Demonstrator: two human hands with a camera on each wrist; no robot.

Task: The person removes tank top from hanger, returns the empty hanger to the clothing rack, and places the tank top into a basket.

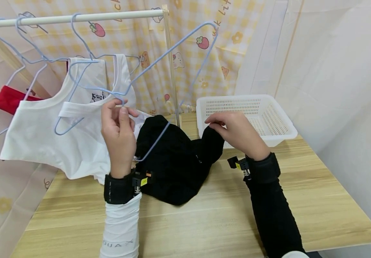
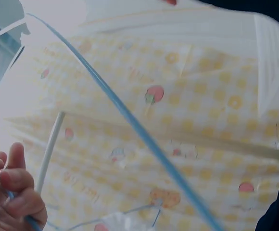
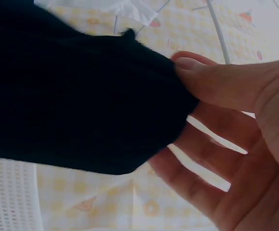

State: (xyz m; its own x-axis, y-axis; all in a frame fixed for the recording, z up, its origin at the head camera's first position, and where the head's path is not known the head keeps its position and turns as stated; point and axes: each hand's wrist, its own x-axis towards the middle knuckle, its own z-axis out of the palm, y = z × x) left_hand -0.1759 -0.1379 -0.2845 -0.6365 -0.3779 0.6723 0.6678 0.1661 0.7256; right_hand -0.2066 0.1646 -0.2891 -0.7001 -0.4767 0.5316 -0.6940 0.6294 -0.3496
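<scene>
My left hand [image 1: 119, 134] pinches a light blue wire hanger [image 2: 125, 113] near the base of its hook. The hanger is held tilted, its shoulder rising to the upper right, and its lower wire overlaps the black garment in the head view. My right hand [image 1: 238, 132] holds a corner of that black garment [image 1: 172, 165] between thumb and fingers. In the right wrist view the black cloth [image 3: 82, 106] stretches left from the fingertips. Much of the garment lies bunched on the wooden table [image 1: 204, 222].
Behind the left hand, a white sleeveless top [image 1: 50, 118] hangs from a rack with a pale rail [image 1: 114, 16]. A red piece of cloth [image 1: 9, 99] hangs further left. A white perforated basket [image 1: 279, 118] stands at the back right, close to my right hand.
</scene>
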